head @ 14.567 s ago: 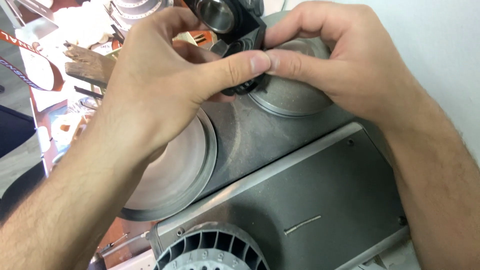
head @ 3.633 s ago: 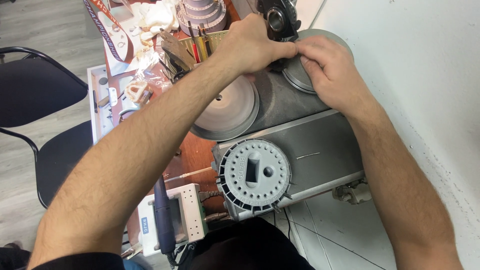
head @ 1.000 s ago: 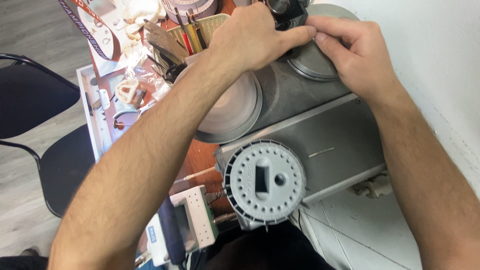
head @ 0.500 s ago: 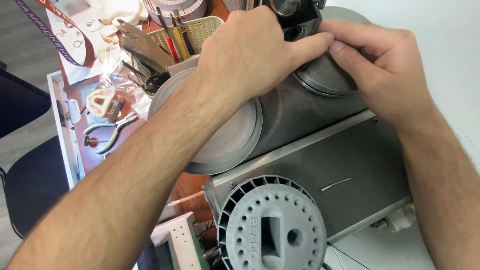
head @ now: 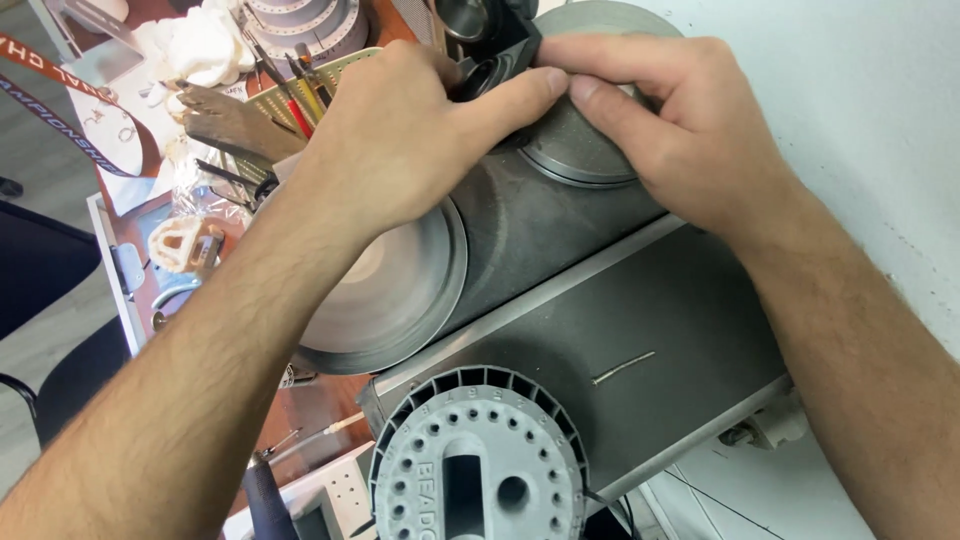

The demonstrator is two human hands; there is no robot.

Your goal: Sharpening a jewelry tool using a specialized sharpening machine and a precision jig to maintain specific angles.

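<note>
My 2 hands, left (head: pixel 400 140) and right (head: pixel 670 130), pinch together on a small black part (head: pixel 497 62) just above the grey machine (head: pixel 600 330).

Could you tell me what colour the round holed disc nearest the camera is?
The holed disc is light grey; head view.

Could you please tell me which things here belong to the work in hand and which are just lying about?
In hand: left hand, right hand, small black part, grey machine.

Lying about: round grey holder with holes, tray of hand tools, white dental cast, lanyard.
</note>
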